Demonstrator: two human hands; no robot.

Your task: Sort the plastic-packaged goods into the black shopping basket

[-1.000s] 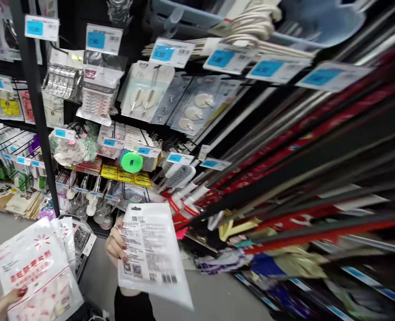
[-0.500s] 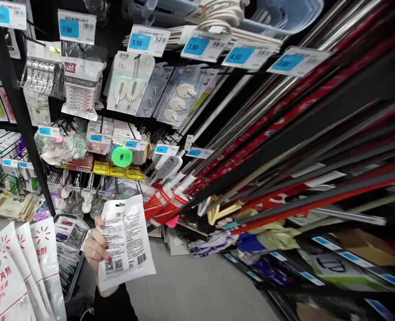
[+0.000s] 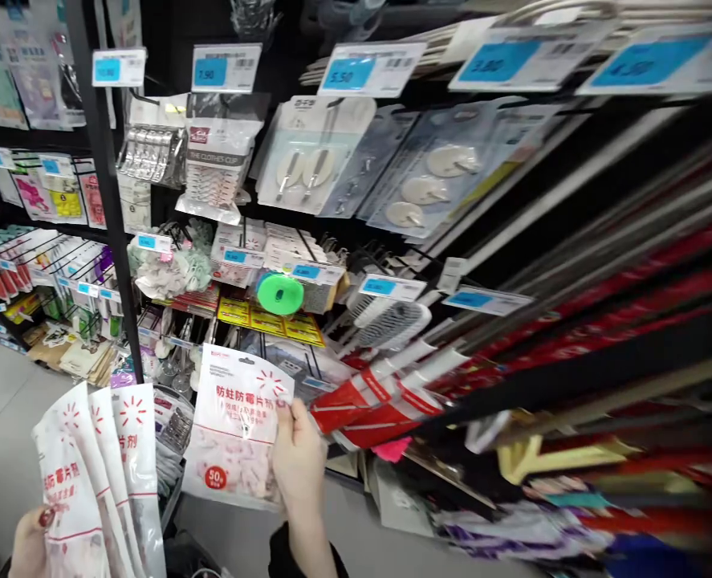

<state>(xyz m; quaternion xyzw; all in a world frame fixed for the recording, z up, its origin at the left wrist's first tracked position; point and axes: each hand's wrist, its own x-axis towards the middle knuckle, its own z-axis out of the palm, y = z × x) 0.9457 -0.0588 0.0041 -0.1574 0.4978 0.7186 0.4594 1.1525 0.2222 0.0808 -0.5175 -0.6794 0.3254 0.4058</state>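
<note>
My right hand (image 3: 299,453) grips a white packet of moth tablets (image 3: 235,429) by its right edge, thumb on the front. Red printing, a round red badge and a clear window with pale tablets face me. At the lower left, my left hand (image 3: 29,542) is closed on several like packets of moth tablets (image 3: 75,482), fanned out and upright. Only part of that hand shows, with the thumb over the front packet. The two hands are apart. Behind the single packet is a dark-rimmed basket (image 3: 175,494) with small packaged goods.
A rack with clothes-clip packs (image 3: 216,164), hook cards (image 3: 313,160), a green round item (image 3: 279,294) and brushes (image 3: 395,327) faces me. Red-wrapped poles (image 3: 356,397) slant up along the right. A dark upright post (image 3: 111,201) stands left, above grey floor (image 3: 0,401).
The single packet has turned from its printed back to its front, and my right hand now holds its right edge. The view has shifted left; my left hand has come into clearer sight.
</note>
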